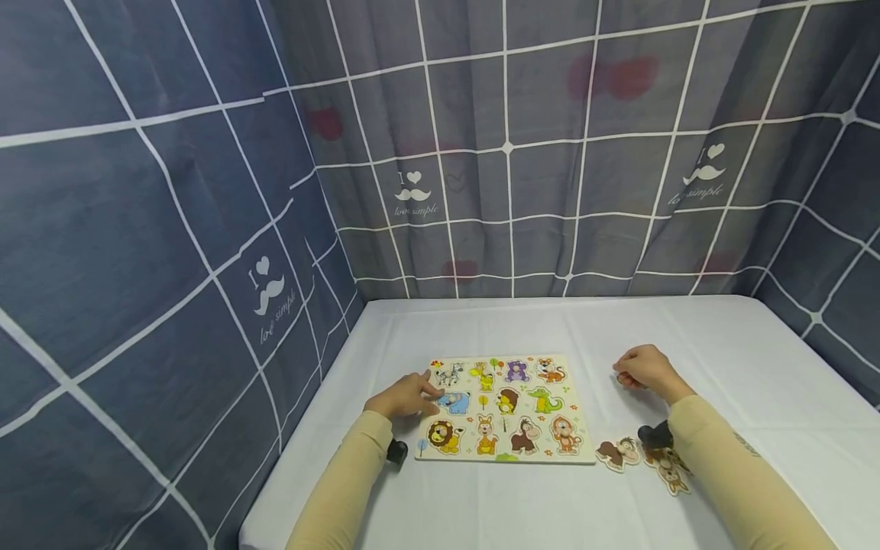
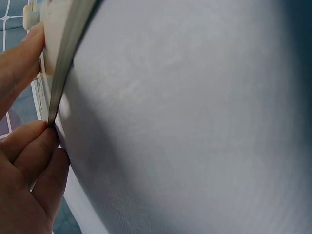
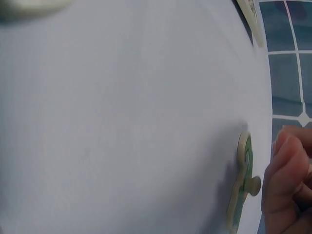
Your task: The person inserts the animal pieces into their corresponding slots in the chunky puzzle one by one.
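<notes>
A wooden animal puzzle board (image 1: 495, 409) lies flat on the table. My left hand (image 1: 406, 396) rests at its left edge, with fingertips over the zebra and elephant pictures. In the left wrist view, fingers (image 2: 36, 151) touch the board's edge (image 2: 62, 68) while another finger lies over its top face. My right hand (image 1: 646, 368) is to the right of the board, fingers curled. Close under it in the right wrist view is a green puzzle piece (image 3: 240, 183) with its round knob (image 3: 252, 185) outside the fingers; the hand hides this piece in the head view.
Loose animal pieces lie right of the board: a brown horse piece (image 1: 618, 454) and an overlapping group (image 1: 667, 467) partly hidden by the right sleeve and wrist camera. A white cloth covers the table (image 1: 522, 504). Dark checked curtains (image 1: 474, 183) stand behind and at both sides.
</notes>
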